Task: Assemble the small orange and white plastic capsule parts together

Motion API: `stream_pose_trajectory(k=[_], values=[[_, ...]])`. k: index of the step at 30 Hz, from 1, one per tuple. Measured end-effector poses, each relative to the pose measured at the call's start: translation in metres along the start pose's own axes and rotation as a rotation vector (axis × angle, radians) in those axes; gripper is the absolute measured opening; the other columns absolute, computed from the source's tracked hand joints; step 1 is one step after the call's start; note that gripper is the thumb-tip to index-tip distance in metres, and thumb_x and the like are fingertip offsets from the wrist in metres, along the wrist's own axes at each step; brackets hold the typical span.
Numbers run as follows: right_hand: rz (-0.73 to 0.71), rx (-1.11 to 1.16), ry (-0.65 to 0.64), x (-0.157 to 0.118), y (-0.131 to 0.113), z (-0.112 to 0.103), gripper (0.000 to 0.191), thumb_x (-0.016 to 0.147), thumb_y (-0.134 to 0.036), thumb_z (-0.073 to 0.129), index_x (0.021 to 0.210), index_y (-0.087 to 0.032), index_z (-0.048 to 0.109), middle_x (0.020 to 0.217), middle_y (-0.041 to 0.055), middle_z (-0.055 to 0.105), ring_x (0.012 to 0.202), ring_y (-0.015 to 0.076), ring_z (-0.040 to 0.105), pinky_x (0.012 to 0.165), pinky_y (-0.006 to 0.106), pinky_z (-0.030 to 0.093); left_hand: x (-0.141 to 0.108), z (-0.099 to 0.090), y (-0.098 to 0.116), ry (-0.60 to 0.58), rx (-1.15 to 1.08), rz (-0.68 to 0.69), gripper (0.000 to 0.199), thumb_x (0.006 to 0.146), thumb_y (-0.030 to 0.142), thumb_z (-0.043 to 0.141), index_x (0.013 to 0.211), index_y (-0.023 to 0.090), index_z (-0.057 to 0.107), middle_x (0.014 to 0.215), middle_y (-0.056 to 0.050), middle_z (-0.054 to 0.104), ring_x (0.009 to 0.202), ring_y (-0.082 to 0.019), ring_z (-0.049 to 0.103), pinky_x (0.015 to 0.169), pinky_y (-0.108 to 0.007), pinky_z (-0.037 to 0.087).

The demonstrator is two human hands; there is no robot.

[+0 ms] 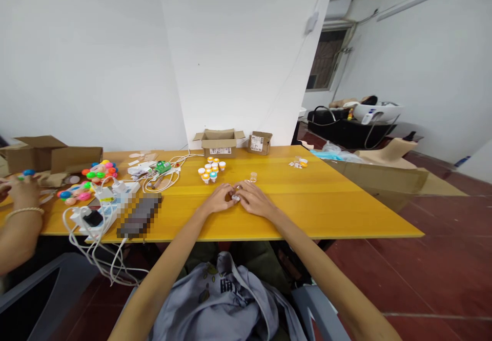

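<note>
My left hand (pixel 219 199) and my right hand (pixel 255 200) meet over the table's middle, fingers curled inward. Between their fingertips is a small clear-and-whitish piece (pixel 236 197), partly covered and too small to name. Just beyond my right hand lies a small clear plastic cup (pixel 253 176). Farther off, left of centre, several small containers with white tops and orange or blue parts (pixel 211 170) stand in a cluster.
Two cardboard boxes (pixel 219 151) (pixel 259 143) stand against the wall. At left are a power strip (pixel 115 203) with cables, a pixelated dark object (pixel 140 215), and colourful balls (pixel 100 173). A co-worker's hand (pixel 23 192) works far left. Small pieces (pixel 299 163) lie at right.
</note>
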State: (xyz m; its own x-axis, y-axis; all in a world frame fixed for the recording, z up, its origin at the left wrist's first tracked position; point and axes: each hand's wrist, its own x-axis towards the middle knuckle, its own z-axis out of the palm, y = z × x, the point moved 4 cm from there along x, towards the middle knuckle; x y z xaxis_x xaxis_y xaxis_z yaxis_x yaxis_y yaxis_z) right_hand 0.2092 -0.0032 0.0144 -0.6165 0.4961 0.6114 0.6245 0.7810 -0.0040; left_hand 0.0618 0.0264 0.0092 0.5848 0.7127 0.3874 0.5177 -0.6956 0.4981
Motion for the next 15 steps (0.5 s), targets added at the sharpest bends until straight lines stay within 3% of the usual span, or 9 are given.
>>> stream_pose_trajectory(k=[15], values=[[-0.025, -0.010, 0.048, -0.0009, -0.0013, -0.0017, 0.033, 0.084, -0.005, 0.047, 0.102, -0.023, 0.068, 0.112, 0.0098, 0.063, 0.102, 0.0233, 0.057, 0.091, 0.041, 0.049, 0.0008, -0.0008, 0.0015, -0.007, 0.022, -0.011, 0.017, 0.085, 0.037, 0.061, 0.081, 0.021, 0.056, 0.086, -0.003, 0.060, 0.087, -0.020, 0.058, 0.084, -0.034, 0.048]])
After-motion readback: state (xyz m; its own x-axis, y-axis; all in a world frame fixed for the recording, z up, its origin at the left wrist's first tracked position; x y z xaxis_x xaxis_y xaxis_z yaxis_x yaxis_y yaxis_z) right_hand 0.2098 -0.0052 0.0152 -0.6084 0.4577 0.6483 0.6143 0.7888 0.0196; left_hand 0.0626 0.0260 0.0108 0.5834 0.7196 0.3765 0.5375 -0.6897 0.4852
